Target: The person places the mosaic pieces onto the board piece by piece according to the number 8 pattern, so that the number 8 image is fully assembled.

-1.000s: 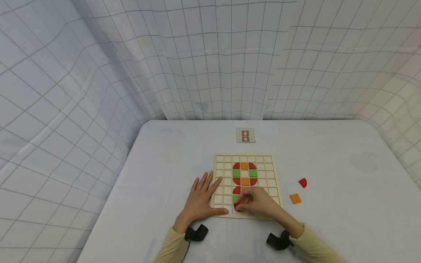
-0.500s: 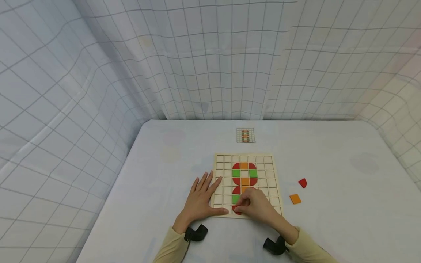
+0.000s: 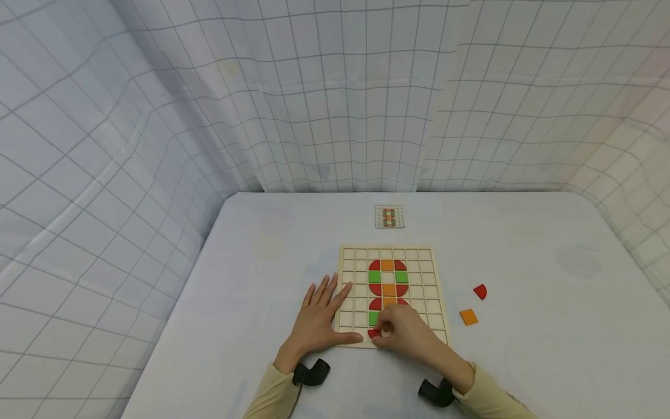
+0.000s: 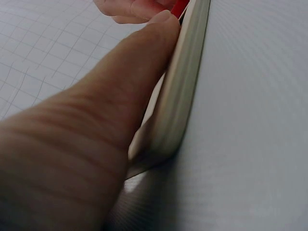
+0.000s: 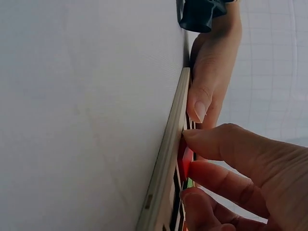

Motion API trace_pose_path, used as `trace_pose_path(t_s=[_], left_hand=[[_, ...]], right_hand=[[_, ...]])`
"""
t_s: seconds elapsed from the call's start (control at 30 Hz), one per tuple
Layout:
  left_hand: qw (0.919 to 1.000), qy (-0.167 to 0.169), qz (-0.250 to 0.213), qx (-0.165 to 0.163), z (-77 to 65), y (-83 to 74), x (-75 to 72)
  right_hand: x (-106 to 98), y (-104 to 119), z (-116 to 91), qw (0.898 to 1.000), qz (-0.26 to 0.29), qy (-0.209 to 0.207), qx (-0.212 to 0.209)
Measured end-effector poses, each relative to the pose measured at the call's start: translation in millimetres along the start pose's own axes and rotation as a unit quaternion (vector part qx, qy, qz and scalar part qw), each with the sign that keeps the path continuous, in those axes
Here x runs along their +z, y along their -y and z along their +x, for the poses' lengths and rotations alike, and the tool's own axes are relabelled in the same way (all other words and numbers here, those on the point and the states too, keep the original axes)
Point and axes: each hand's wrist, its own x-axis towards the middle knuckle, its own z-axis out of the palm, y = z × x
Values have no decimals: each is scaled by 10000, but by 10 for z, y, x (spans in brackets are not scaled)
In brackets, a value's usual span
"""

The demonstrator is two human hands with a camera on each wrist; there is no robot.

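Note:
A wooden grid board [image 3: 427, 278] lies on the table with red, orange and green tiles set in its cells. My left hand [image 3: 316, 320] rests along its left side with fingers spread, the thumb over the front-left corner. Over the front part, my right hand [image 3: 407, 331] holds a red quarter-circle tile [image 3: 373, 333] between thumb and fingers at a front-row cell, just below a green square tile [image 3: 374, 318]. In the right wrist view the red tile [image 5: 185, 158] sits tilted against the board's face, thumb at one end. My right hand hides several cells behind it.
Right of the board lie a loose red quarter-circle tile [image 3: 480, 291] and an orange square tile [image 3: 468, 317]. A small pattern card [image 3: 389, 216] lies behind the board. Grid-lined white curtains [image 3: 335, 116] hang around the table.
My right hand has brought the red tile slightly forward and left, down to the front-row cell. The left hand has stayed in place.

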Motion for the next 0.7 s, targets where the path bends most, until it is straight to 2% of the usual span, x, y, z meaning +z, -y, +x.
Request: trace_pose_path(t_s=[0.2, 0.7], left_hand=[[10000, 2, -70, 2, -10, -9, -21], [9999, 120, 33, -58, 3, -25, -46]], right_hand=[[7, -18, 45, 9999, 67, 128, -26], [53, 48, -60, 9976, -357, -482, 341]])
